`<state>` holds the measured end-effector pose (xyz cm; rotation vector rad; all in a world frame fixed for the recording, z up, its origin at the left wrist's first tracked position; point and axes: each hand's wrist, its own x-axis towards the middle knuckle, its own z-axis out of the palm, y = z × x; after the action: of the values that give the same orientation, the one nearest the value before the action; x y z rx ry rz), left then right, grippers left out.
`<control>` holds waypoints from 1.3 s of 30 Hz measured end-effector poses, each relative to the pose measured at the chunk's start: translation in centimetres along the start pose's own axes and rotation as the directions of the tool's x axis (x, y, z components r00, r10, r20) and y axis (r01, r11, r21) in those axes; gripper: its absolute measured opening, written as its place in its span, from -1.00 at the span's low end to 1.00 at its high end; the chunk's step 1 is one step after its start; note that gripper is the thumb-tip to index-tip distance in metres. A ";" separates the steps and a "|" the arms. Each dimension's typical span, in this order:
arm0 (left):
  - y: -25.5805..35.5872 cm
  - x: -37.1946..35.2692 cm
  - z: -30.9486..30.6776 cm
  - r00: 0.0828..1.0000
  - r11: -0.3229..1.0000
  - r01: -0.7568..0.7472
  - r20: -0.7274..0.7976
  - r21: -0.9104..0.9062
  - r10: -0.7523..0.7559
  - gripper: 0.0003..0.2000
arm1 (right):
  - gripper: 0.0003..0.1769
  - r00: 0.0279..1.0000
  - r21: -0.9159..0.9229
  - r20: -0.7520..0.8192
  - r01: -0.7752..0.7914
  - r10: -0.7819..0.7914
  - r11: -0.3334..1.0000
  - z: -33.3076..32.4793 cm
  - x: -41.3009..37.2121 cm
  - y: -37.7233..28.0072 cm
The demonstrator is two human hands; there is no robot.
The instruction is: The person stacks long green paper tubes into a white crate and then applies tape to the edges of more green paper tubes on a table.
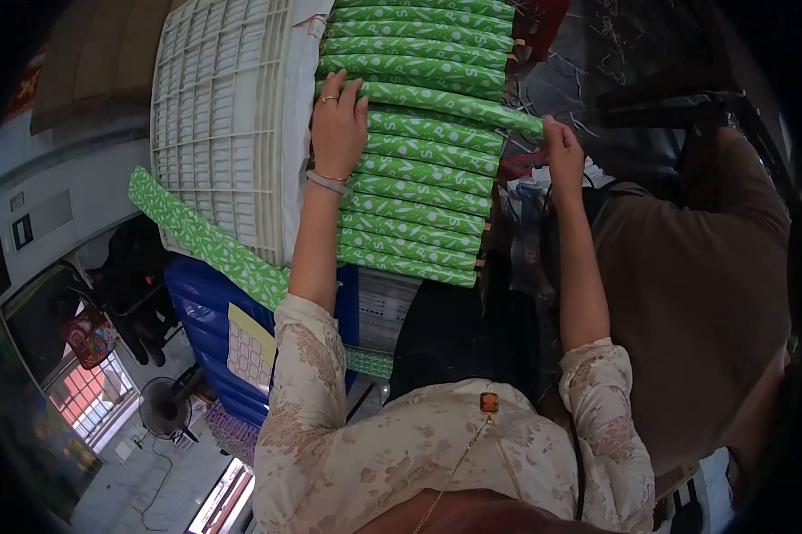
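Observation:
Green strips with white print (pixel 419 191) lie side by side in a row beside a white plastic grid crate (pixel 218 116). One green strip (pixel 436 100) is raised a little above the others. My left hand (pixel 338 129) rests on its left end, fingers on the strip near the crate's edge. At the strip's right end, my right hand (pixel 563 151) pinches the tip between thumb and fingers. Another green strip (pixel 209 236) hangs slantwise over the crate's lower corner, left of my left forearm.
A blue plastic crate (pixel 214 311) with a yellow label sheet (pixel 250 347) is below the grid crate. Close on the right sits another person in a brown top (pixel 685 303). A fan (pixel 165 405) stands at the lower left. Thin scraps lie at the upper right.

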<state>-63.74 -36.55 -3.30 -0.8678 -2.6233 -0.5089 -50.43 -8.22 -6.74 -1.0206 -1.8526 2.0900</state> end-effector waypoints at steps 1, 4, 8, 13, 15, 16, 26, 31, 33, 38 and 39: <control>0.1 0.1 -0.1 1.000 1.000 -0.001 0.001 0.000 0.001 -0.75 | -0.58 0.998 -0.056 -0.020 -0.069 0.067 0.996 -0.2 0.4 0.2; 0.2 -0.1 -0.1 0.996 0.991 0.094 0.004 -0.092 -0.094 -0.75 | -0.47 0.988 -0.132 -0.075 -0.143 0.134 0.981 -0.2 1.0 0.5; -0.2 -0.3 0.2 0.999 0.999 0.016 0.044 -0.028 -0.015 -0.73 | -0.32 0.990 -0.275 -0.105 -0.119 0.094 0.954 -0.5 2.2 1.2; -0.2 -0.2 -0.1 0.998 0.999 0.015 0.068 -0.034 -0.013 -0.71 | -0.28 0.993 -0.318 -0.092 -0.099 0.073 0.943 -0.9 2.6 1.5; 0.2 -0.2 -0.1 1.000 0.999 0.020 0.016 -0.026 -0.020 -0.72 | -0.28 0.994 -0.331 -0.082 -0.094 0.070 0.939 -0.9 2.6 1.6; 0.2 -0.3 -0.2 1.000 1.000 0.019 0.015 -0.025 -0.019 -0.72 | -0.28 0.993 -0.320 -0.088 -0.102 0.077 0.942 -0.8 2.5 1.5; -2.5 0.0 -3.2 0.981 0.941 0.180 -0.124 0.286 -0.150 -0.65 | -0.45 0.992 -0.283 -0.059 -0.125 0.113 0.951 -1.4 2.8 1.4; -2.3 0.3 -3.2 0.971 0.921 0.240 -0.094 0.308 -0.221 -0.63 | -0.36 0.987 -0.228 -0.072 -0.154 0.141 0.961 -0.9 2.1 0.5; -1.9 0.4 -3.0 0.966 0.910 0.258 -0.097 0.326 -0.239 -0.63 | -0.36 0.986 -0.215 -0.070 -0.162 0.150 0.963 -0.8 2.1 0.5; -0.2 0.2 -1.4 0.979 0.944 0.200 -0.077 0.263 -0.187 -0.63 | -0.47 0.984 -0.147 -0.058 -0.175 0.168 0.974 -0.7 1.8 0.1; 0.2 0.1 -0.9 0.980 0.950 0.196 -0.089 0.242 -0.179 -0.68 | -0.47 0.984 -0.145 -0.059 -0.175 0.168 0.974 -0.7 1.6 -0.2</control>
<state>-63.55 -36.73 -2.38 -0.5170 -2.6479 -0.2387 -51.31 -6.76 -7.18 -1.2966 -1.9893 2.0215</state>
